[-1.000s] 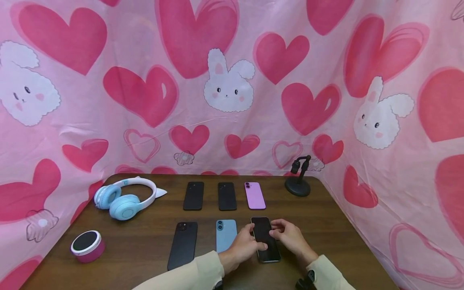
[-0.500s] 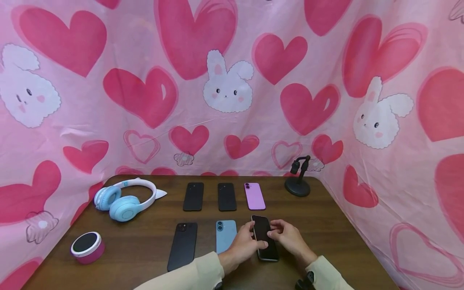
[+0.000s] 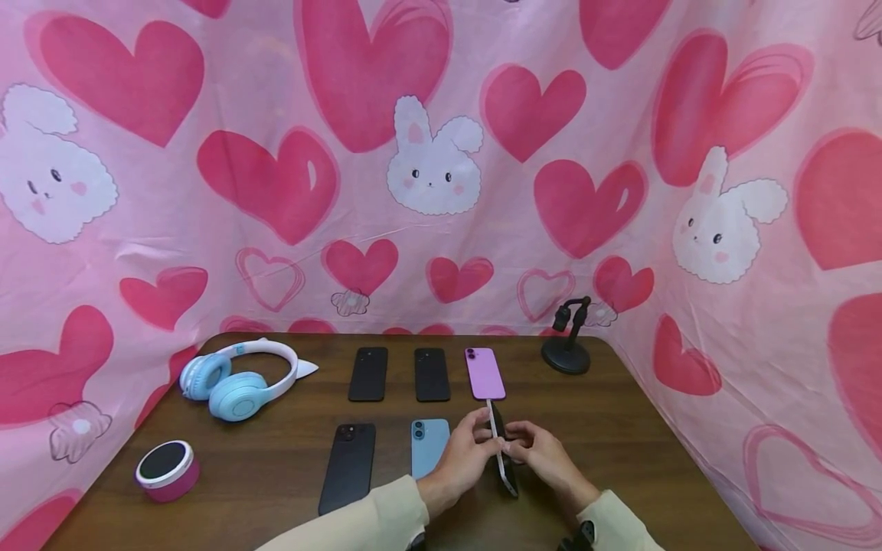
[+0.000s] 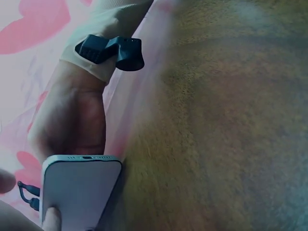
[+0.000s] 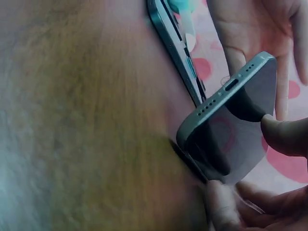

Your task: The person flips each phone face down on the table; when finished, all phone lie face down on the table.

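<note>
A smartphone (image 3: 498,440) stands tipped on its long edge between both hands, its pale side rim facing up. The left hand (image 3: 456,461) grips it from the left, thumb and fingers at the rim. From the right, the right hand (image 3: 547,458) pinches it around the middle. In the left wrist view the phone (image 4: 79,187) shows its glossy face and charging port end. The right wrist view shows the phone (image 5: 228,91) tilted above the table, with a dark thin edge beneath that I cannot identify. A blue phone (image 3: 429,446) lies beside the left hand.
A black phone (image 3: 347,467) lies further left. Behind are two dark phones (image 3: 368,375) (image 3: 432,375) and a pink phone (image 3: 485,373). Headphones (image 3: 237,396) and a pink round device (image 3: 168,478) sit left; a black stand (image 3: 566,356) is back right.
The phone has turned from lying nearly face-up with its dark screen showing to standing on its edge. Both hands have stayed on it, their fingers shifting slightly.
</note>
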A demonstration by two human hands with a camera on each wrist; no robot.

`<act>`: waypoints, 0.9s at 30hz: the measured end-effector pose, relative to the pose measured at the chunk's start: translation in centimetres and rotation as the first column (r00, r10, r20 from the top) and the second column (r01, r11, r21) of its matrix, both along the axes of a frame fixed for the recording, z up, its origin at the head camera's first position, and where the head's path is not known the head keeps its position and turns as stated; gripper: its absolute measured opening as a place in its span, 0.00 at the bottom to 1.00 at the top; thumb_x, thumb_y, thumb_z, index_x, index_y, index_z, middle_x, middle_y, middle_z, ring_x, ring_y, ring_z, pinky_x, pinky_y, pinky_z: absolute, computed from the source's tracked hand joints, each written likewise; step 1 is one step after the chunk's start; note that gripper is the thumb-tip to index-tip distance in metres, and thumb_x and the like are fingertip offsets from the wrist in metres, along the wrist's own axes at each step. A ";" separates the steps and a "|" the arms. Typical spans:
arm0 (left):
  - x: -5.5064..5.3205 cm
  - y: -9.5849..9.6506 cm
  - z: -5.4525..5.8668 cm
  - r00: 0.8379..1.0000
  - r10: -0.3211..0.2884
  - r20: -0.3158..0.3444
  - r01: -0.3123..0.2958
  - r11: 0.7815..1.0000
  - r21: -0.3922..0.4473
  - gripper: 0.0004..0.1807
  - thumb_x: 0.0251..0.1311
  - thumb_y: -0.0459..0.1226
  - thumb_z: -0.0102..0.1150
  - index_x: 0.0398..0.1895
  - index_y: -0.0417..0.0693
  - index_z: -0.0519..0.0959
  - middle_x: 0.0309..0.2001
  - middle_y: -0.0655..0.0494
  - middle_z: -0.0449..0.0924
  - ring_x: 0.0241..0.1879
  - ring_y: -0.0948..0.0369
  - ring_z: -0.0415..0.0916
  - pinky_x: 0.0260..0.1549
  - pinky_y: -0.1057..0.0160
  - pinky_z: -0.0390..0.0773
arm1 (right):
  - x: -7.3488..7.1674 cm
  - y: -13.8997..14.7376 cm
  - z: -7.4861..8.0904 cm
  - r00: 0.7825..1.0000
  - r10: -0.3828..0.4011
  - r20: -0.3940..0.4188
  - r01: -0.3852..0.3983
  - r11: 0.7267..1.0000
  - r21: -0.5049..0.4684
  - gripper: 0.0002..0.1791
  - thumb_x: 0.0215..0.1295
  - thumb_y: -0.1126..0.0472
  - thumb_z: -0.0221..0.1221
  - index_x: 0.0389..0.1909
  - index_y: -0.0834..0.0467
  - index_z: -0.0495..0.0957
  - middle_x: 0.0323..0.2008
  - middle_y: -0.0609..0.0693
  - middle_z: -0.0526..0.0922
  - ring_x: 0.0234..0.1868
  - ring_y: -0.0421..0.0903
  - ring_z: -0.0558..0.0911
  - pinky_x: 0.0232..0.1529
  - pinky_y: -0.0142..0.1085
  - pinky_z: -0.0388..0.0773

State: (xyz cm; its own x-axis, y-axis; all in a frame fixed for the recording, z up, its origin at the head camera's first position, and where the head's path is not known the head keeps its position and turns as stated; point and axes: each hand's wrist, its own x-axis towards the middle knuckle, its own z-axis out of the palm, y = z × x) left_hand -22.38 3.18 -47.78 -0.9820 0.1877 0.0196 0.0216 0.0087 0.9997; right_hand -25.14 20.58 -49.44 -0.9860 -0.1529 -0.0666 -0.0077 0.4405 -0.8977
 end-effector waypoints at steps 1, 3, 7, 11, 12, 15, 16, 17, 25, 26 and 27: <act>0.0 0.1 -0.1 1.000 0.000 -0.007 0.000 1.000 0.021 0.32 0.65 0.33 0.62 0.71 0.35 0.66 0.68 0.38 0.71 0.60 0.47 0.78 0.55 0.52 0.82 | 0.0 0.1 0.0 1.000 0.007 0.009 -0.006 1.000 -0.031 0.26 0.64 0.61 0.67 0.59 0.71 0.75 0.51 0.62 0.85 0.44 0.44 0.85 0.42 0.32 0.82; -0.1 0.2 -0.3 1.000 -0.003 -0.013 0.004 0.999 0.051 0.27 0.67 0.31 0.59 0.69 0.36 0.68 0.67 0.38 0.72 0.59 0.48 0.78 0.56 0.52 0.81 | 0.1 0.3 0.1 0.999 0.038 0.019 -0.035 0.993 -0.113 0.27 0.66 0.62 0.65 0.60 0.72 0.73 0.53 0.63 0.84 0.47 0.43 0.84 0.45 0.31 0.82; -0.3 0.4 -0.4 1.000 -0.006 0.006 0.005 0.999 0.054 0.22 0.70 0.31 0.57 0.66 0.41 0.72 0.63 0.43 0.77 0.56 0.55 0.79 0.57 0.53 0.82 | 0.2 0.6 0.6 0.995 0.080 0.053 -0.064 0.965 -0.255 0.28 0.68 0.60 0.63 0.64 0.72 0.71 0.56 0.62 0.82 0.51 0.42 0.83 0.50 0.30 0.81; -0.7 0.7 -0.5 0.999 -0.002 0.046 0.000 0.999 0.041 0.21 0.68 0.31 0.59 0.64 0.42 0.74 0.57 0.47 0.80 0.51 0.60 0.79 0.53 0.57 0.84 | 0.2 0.8 0.9 0.994 0.088 0.068 -0.063 0.950 -0.305 0.29 0.69 0.60 0.63 0.65 0.71 0.70 0.58 0.64 0.81 0.52 0.43 0.84 0.51 0.31 0.83; -0.8 0.7 -0.6 0.998 0.000 0.059 -0.003 0.999 0.040 0.21 0.68 0.31 0.60 0.64 0.42 0.75 0.55 0.48 0.81 0.50 0.61 0.79 0.52 0.57 0.84 | 0.2 0.9 0.9 0.994 0.085 0.072 -0.059 0.949 -0.311 0.29 0.70 0.60 0.62 0.65 0.71 0.69 0.58 0.65 0.81 0.51 0.43 0.84 0.50 0.32 0.83; -1.2 0.8 -0.9 0.997 0.001 0.081 -0.003 1.000 0.028 0.20 0.67 0.31 0.60 0.61 0.42 0.76 0.53 0.49 0.81 0.47 0.62 0.79 0.48 0.59 0.84 | 0.2 0.9 0.8 0.993 0.077 0.086 -0.044 0.943 -0.330 0.28 0.70 0.62 0.62 0.66 0.72 0.69 0.60 0.67 0.79 0.51 0.43 0.84 0.51 0.33 0.83; -1.2 0.9 -0.9 0.996 0.002 0.089 -0.004 1.000 0.027 0.20 0.66 0.30 0.61 0.61 0.43 0.77 0.53 0.50 0.81 0.47 0.62 0.79 0.48 0.59 0.84 | 0.2 0.9 0.8 0.993 0.074 0.091 -0.040 0.941 -0.336 0.29 0.70 0.62 0.62 0.66 0.72 0.69 0.60 0.68 0.79 0.51 0.42 0.84 0.51 0.33 0.84; -1.3 0.9 -1.0 0.996 0.001 0.094 -0.004 1.000 0.023 0.19 0.66 0.31 0.61 0.60 0.44 0.77 0.53 0.50 0.81 0.46 0.63 0.79 0.48 0.60 0.84 | 0.2 0.9 0.8 0.993 0.072 0.094 -0.036 0.939 -0.341 0.29 0.70 0.63 0.62 0.66 0.72 0.68 0.61 0.68 0.79 0.51 0.42 0.85 0.51 0.33 0.84; -1.4 0.8 -0.9 0.996 -0.016 0.089 0.014 1.000 0.016 0.20 0.65 0.30 0.61 0.60 0.43 0.77 0.54 0.50 0.80 0.46 0.63 0.78 0.46 0.61 0.84 | 0.1 1.0 0.6 0.993 0.088 0.085 -0.051 0.929 -0.366 0.29 0.70 0.63 0.61 0.67 0.73 0.67 0.62 0.70 0.77 0.52 0.40 0.85 0.52 0.31 0.83; -1.4 0.9 -0.9 0.996 -0.015 0.089 0.014 1.000 0.015 0.20 0.65 0.30 0.62 0.60 0.43 0.78 0.54 0.50 0.80 0.46 0.63 0.78 0.46 0.62 0.84 | 0.1 1.1 0.6 0.992 0.089 0.086 -0.051 0.927 -0.371 0.30 0.70 0.63 0.61 0.67 0.74 0.67 0.62 0.70 0.77 0.51 0.40 0.85 0.52 0.31 0.82; -1.4 0.9 -0.9 0.996 -0.015 0.088 0.014 1.000 0.013 0.20 0.65 0.30 0.62 0.60 0.43 0.78 0.54 0.50 0.80 0.45 0.63 0.78 0.46 0.62 0.84 | 0.1 1.1 0.5 0.992 0.089 0.089 -0.049 0.925 -0.377 0.30 0.70 0.63 0.61 0.67 0.74 0.67 0.62 0.69 0.78 0.51 0.39 0.85 0.51 0.30 0.82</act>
State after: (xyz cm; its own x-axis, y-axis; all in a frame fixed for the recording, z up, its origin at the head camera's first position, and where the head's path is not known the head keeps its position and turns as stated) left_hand -23.74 4.07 -48.63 -0.9772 0.2024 -0.0647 -0.0667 -0.0030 0.9978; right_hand -25.06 21.72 -48.92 -0.9628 -0.2541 -0.0921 0.0752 0.0755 -0.9943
